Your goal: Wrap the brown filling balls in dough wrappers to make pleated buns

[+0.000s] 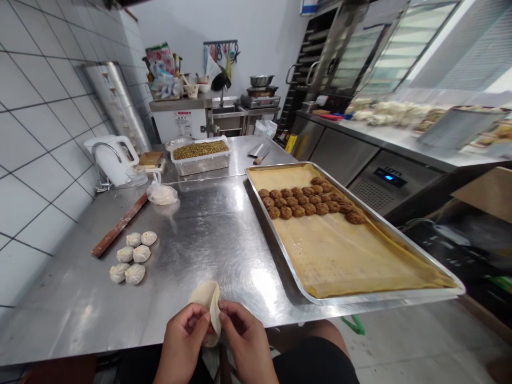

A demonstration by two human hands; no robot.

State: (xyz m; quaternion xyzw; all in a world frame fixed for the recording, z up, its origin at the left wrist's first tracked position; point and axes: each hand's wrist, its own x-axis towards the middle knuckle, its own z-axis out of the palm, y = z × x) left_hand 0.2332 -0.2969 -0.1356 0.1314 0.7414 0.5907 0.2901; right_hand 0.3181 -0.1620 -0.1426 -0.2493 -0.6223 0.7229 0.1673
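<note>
Both hands, left (184,335) and right (242,337), pinched a dough wrapper (208,302) between them at the table's (208,234) edge, probably folding it closed.

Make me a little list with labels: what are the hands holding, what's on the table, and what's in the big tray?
hands: left hand and right hand together pinch a pale dough wrapper at the near edge of the table
table, left side: six dough balls in a cluster, a wooden stick beyond them
tray: yellowish liner, brown balls in rows at its far end
back of table: white kettle, clear tub of greenish-brown bits
</note>
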